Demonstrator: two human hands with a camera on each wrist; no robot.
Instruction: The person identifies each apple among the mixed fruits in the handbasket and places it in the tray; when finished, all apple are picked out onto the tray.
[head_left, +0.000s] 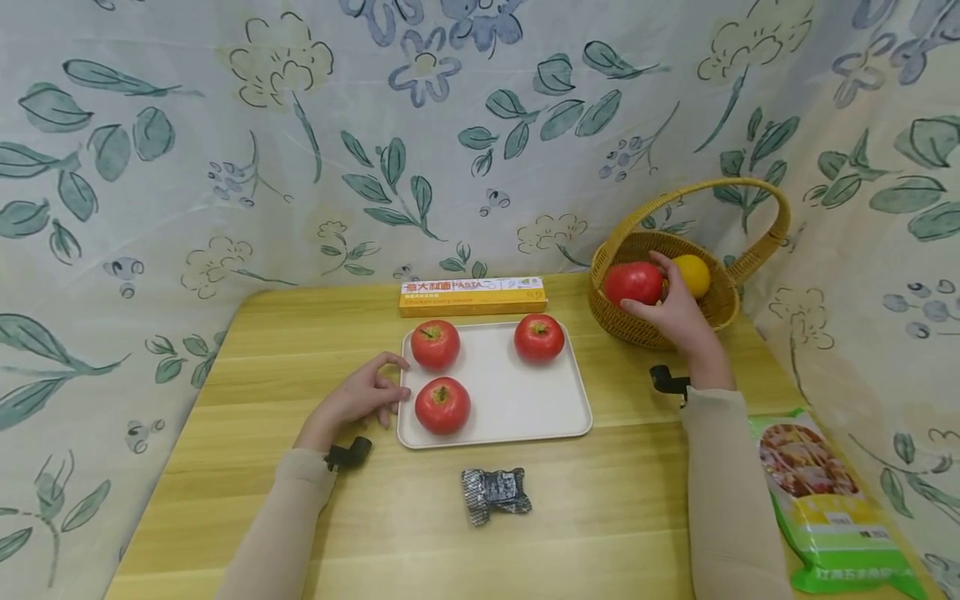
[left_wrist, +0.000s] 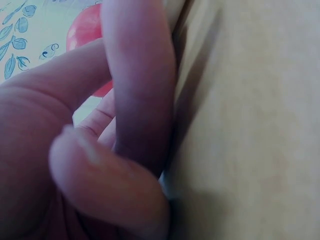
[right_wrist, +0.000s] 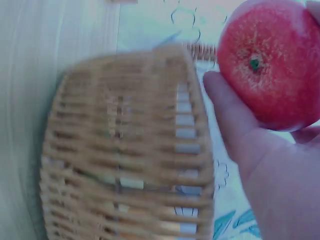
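My right hand (head_left: 678, 315) grips a red apple (head_left: 628, 283) at the wicker basket (head_left: 626, 323). In the right wrist view the apple (right_wrist: 275, 70) shows its green stem, with the thumb against its side and the basket wall (right_wrist: 135, 120) beside it. A yellow fruit (head_left: 692, 276) lies in the basket. My left hand (head_left: 363, 393) rests at the left rim of a white tray (head_left: 517, 396), its fingers loosely bent and holding nothing. On that tray sit three red apples, one back left (head_left: 435, 345), one front left (head_left: 442, 406), one back right (head_left: 539, 338).
Behind the tray lies a yellow and white pasta box (head_left: 472, 297). A small dark crumpled packet (head_left: 496, 493) is in front of the tray. A green food bag (head_left: 828, 504) lies at the right, beyond my right forearm. Floral cloth hangs behind the wooden table (head_left: 585, 517).
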